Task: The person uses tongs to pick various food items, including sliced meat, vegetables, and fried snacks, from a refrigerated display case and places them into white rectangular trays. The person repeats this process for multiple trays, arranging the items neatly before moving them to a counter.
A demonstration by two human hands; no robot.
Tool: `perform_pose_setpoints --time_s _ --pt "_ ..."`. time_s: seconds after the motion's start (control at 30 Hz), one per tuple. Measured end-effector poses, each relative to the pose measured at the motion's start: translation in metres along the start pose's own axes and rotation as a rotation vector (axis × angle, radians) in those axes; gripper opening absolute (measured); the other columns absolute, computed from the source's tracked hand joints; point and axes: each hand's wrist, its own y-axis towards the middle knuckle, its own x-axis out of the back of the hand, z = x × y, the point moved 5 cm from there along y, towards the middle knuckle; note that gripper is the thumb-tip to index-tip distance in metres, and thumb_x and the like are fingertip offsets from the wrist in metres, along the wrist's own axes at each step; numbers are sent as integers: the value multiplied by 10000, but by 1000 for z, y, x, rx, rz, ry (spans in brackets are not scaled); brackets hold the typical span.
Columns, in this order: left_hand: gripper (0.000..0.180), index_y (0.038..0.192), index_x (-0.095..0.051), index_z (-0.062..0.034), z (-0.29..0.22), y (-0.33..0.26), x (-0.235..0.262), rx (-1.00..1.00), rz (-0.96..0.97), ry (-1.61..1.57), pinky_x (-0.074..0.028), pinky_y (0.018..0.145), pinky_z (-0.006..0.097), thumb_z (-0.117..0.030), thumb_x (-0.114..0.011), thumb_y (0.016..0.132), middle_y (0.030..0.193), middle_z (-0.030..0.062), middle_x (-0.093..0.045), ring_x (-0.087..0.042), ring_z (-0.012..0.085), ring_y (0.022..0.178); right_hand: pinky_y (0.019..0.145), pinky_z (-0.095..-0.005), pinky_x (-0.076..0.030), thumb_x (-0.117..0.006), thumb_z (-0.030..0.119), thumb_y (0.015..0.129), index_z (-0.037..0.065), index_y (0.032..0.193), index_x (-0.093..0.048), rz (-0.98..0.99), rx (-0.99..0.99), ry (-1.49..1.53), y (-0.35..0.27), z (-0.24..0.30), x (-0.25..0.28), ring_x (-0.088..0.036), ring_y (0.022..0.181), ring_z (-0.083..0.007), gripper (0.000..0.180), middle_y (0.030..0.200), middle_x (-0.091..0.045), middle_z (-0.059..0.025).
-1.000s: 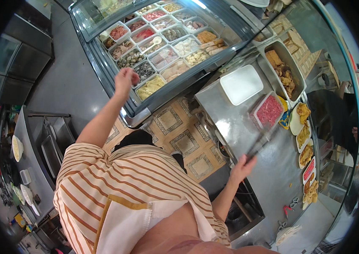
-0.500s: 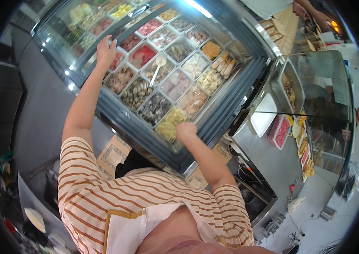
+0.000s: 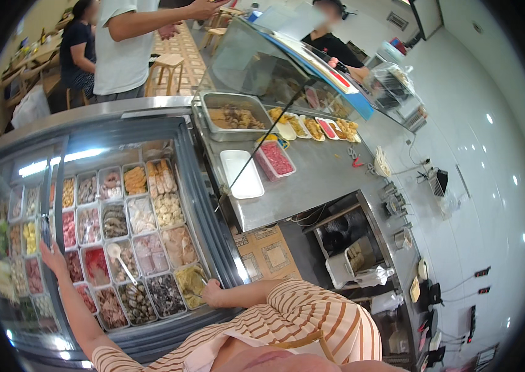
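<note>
In the chilled display case, my left hand (image 3: 53,257) reaches to the edge of the sliding glass lid (image 3: 59,214), its fingers apart and resting at the frame. Closed at the near right corner of the case is my right hand (image 3: 214,294), beside a tub of pale yellow strips (image 3: 192,285). A thin light-coloured end shows at its fingers; what it belongs to is hidden. Next to that tub stand a tub of dark pieces (image 3: 166,294) and a tub of shellfish (image 3: 138,304). A white ladle (image 3: 121,263) lies across another tub.
Right of the case is a steel counter (image 3: 299,192) with a white tray (image 3: 241,174), a tub of pink meat (image 3: 276,159) and a deep steel pan (image 3: 234,133) behind glass. A person in a white shirt (image 3: 120,56) stands beyond the case; another in black (image 3: 336,46) is behind the counter.
The view has turned to the right, bringing the counter and people into sight. Both hands stay near the same spots on the case; the left one is now at the lid's edge.
</note>
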Motion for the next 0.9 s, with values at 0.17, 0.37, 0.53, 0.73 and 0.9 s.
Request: perform_pose_setpoints --time_s 0.17,0.37,0.53,0.73,0.9 --pt "389 1118 -559 35 7 26 4 305 191 -280 -418 848 393 -288 -537 902 1037 197 -598 -558 331 941 446 -437 -382 -595 254 701 146 816 -714 -67 -5 55 -10 -1 19 -617 684 -225 197 776 -666 -25" --pt "326 1083 -586 23 -44 7 8 294 139 -387 -450 816 377 -242 -540 899 990 176 -629 -591 312 888 604 -433 -493 -542 212 765 110 877 -652 -645 -35 506 -61 -46 64 -627 775 -316 187 845 -653 -111" --pt "279 1021 -588 48 -104 -15 13 158 136 -403 -438 829 380 -189 -550 877 999 205 -613 -581 316 926 654 -416 -497 -515 166 817 95 928 -616 -1016 -308 823 -164 -112 77 -615 783 -301 166 835 -632 -109" --pt "333 1128 -540 82 -217 -83 -12 161 396 -715 -412 918 360 -151 -540 890 1071 196 -586 -555 281 1015 589 -385 -480 -565 114 793 67 883 -625 -1225 -805 1102 -227 -157 -23 -612 666 -321 117 754 -634 -136" --pt "384 1186 -521 51 -294 -126 -36 142 514 -893 -414 860 335 -164 -567 871 1055 153 -511 -524 242 967 622 -420 -492 -558 150 783 92 861 -643 -1151 -983 1010 -236 -158 -116 -624 683 -319 130 750 -645 -137"
